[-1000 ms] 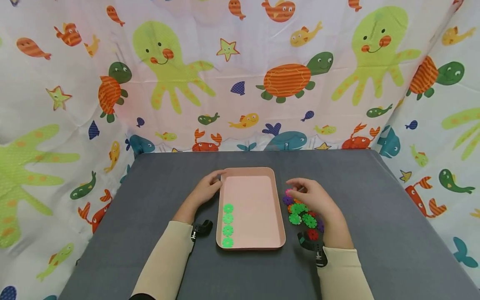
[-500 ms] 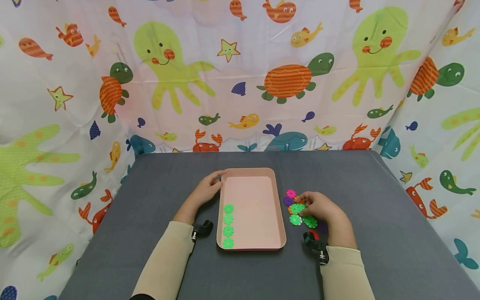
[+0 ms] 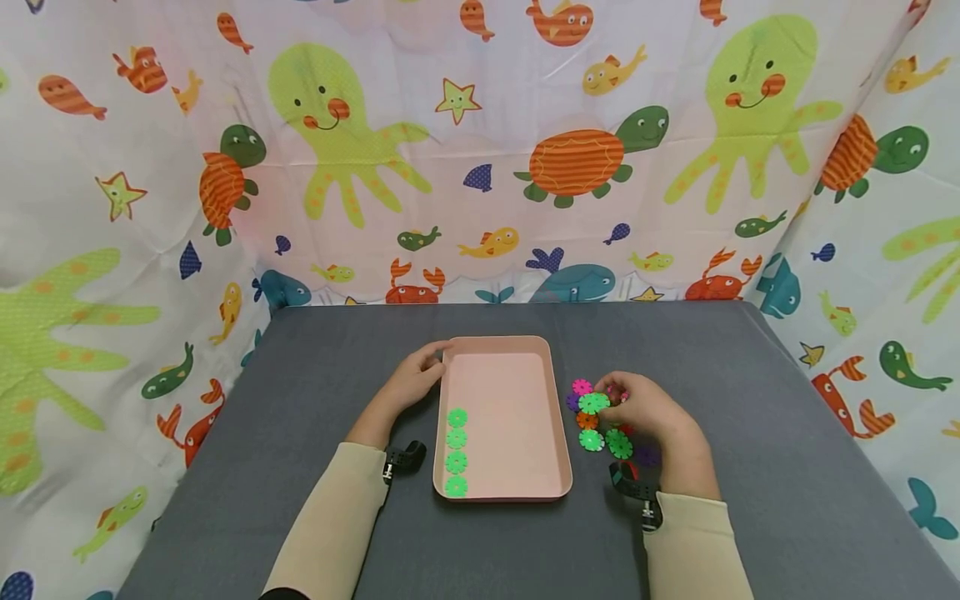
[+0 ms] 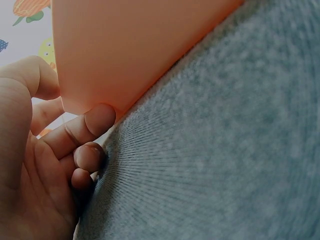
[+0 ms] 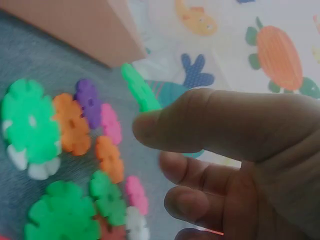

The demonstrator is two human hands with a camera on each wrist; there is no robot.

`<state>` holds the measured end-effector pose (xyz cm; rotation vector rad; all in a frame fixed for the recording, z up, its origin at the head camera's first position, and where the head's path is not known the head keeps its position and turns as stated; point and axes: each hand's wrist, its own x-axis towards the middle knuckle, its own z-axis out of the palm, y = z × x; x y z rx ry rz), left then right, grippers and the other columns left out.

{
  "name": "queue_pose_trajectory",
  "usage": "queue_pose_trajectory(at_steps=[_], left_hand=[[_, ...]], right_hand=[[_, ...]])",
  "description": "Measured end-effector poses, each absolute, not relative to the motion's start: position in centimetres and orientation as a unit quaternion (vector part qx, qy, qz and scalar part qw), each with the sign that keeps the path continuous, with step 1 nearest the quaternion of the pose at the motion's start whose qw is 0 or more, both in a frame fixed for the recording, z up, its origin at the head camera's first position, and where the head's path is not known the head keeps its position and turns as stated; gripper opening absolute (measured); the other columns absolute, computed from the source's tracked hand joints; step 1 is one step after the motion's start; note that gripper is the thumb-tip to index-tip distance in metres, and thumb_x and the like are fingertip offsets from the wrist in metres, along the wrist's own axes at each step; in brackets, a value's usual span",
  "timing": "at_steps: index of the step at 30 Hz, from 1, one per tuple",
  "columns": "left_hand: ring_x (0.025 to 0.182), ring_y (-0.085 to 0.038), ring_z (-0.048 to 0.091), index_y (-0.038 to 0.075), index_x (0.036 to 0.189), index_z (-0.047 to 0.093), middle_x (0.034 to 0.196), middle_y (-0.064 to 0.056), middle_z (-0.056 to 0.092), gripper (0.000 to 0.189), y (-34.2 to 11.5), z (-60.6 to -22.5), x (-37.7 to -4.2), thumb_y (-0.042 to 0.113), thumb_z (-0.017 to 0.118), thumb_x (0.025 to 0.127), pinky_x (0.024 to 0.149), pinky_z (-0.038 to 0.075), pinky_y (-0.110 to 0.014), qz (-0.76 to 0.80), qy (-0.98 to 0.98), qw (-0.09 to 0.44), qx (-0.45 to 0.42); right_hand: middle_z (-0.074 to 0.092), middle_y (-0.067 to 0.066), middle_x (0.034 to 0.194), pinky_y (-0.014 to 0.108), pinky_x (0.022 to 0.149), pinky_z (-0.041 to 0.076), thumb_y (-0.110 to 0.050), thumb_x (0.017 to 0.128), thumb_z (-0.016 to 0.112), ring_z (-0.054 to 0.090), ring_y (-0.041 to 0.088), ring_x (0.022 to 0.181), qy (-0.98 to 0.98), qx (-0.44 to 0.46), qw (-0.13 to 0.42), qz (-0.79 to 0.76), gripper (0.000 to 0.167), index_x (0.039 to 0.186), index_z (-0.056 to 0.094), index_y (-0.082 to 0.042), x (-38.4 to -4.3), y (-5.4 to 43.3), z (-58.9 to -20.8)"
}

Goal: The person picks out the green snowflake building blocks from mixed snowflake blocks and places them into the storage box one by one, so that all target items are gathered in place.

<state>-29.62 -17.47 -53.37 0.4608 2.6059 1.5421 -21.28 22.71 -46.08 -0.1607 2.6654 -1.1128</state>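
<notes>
My right hand [image 3: 651,410] pinches a light green flower-shaped plastic disc [image 3: 594,403] between thumb and fingers, above the loose pile. In the right wrist view this disc [image 5: 140,87] stands tilted, nearly edge-on, past the thumb tip. My left hand [image 3: 408,379] holds the pink tray [image 3: 498,493] at its far left corner. The left wrist view has curled fingers [image 4: 100,120] against the tray's outer wall [image 4: 115,55]. Several light green discs [image 3: 456,461] lie in a column along the tray's left side.
Beside the tray's right edge lie loose discs, among them green [image 3: 618,444], orange [image 3: 587,420] and pink [image 3: 582,387] ones; my right hand partly covers the pile. Grey cloth [image 3: 337,350] covers the table. A sea-animal printed curtain [image 3: 480,150] rises behind and at both sides.
My right hand has moved down to the pile, taken a light green disc and lifted it slightly, uncovering an orange one. The left hand and the tray have stayed put.
</notes>
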Motion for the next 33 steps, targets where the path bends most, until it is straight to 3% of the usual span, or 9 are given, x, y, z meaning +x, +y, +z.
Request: queue_pose_trajectory(at_steps=[4, 10, 16, 23, 28, 33], left_hand=[[0.06, -0.017, 0.046, 0.02, 0.15, 0.054, 0.073, -0.003, 0.053, 0.048, -17.4, -53.4, -29.6, 0.015, 0.053, 0.102, 0.062, 0.038, -0.033, 0.5, 0.852, 0.038, 0.148], [0.06, -0.018, 0.046, 0.02, 0.15, 0.055, 0.073, -0.003, 0.053, 0.048, -17.5, -53.4, -29.6, 0.016, 0.052, 0.102, 0.062, 0.038, -0.033, 0.499, 0.854, 0.04, 0.144], [0.061, -0.019, 0.046, 0.019, 0.149, 0.055, 0.073, -0.004, 0.053, 0.047, -17.4, -53.3, -29.5, 0.014, 0.053, 0.103, 0.062, 0.037, -0.034, 0.495, 0.856, 0.036, 0.146], [0.058, -0.018, 0.043, 0.02, 0.15, 0.054, 0.07, -0.003, 0.051, 0.048, -17.3, -53.0, -29.6, 0.017, 0.053, 0.103, 0.061, 0.037, -0.034, 0.497, 0.853, 0.038, 0.154], [0.053, -0.017, 0.039, 0.02, 0.15, 0.055, 0.066, -0.002, 0.046, 0.048, -17.5, -53.0, -29.6, 0.016, 0.051, 0.102, 0.057, 0.034, -0.032, 0.493, 0.855, 0.035, 0.154], [0.057, -0.018, 0.043, 0.017, 0.15, 0.054, 0.069, -0.002, 0.049, 0.047, -17.4, -53.2, -29.5, 0.016, 0.053, 0.103, 0.06, 0.037, -0.033, 0.491, 0.856, 0.035, 0.156]], right_hand=[[0.06, 0.015, 0.104, 0.039, 0.072, 0.053, -0.005, 0.083, 0.077, 0.056, 0.03, 0.089, 0.922, -0.053, 0.111, -0.366, 0.038, 0.119, 0.065, 0.001, -21.2, 22.8, -45.2], [0.06, 0.016, 0.105, 0.038, 0.071, 0.051, -0.005, 0.087, 0.073, 0.055, 0.029, 0.087, 0.925, -0.044, 0.098, -0.363, 0.037, 0.122, 0.063, 0.002, -20.7, 22.6, -43.6], [0.059, 0.014, 0.102, 0.035, 0.065, 0.049, -0.012, 0.092, 0.075, 0.053, 0.027, 0.084, 0.911, -0.061, 0.061, -0.404, 0.035, 0.122, 0.064, 0.001, -20.3, 22.0, -42.5], [0.059, 0.009, 0.095, 0.031, 0.057, 0.043, -0.021, 0.089, 0.082, 0.051, 0.026, 0.073, 0.883, -0.096, 0.028, -0.459, 0.035, 0.117, 0.068, -0.007, -20.8, 19.6, -41.0], [0.056, 0.008, 0.096, 0.032, 0.059, 0.042, -0.021, 0.089, 0.083, 0.05, 0.027, 0.076, 0.871, -0.12, 0.037, -0.475, 0.033, 0.116, 0.069, -0.007, -22.3, 15.8, -39.8], [0.056, 0.006, 0.095, 0.035, 0.067, 0.044, -0.02, 0.089, 0.082, 0.052, 0.027, 0.084, 0.868, -0.139, 0.07, -0.471, 0.03, 0.115, 0.07, -0.008, -24.3, 11.8, -39.9]])
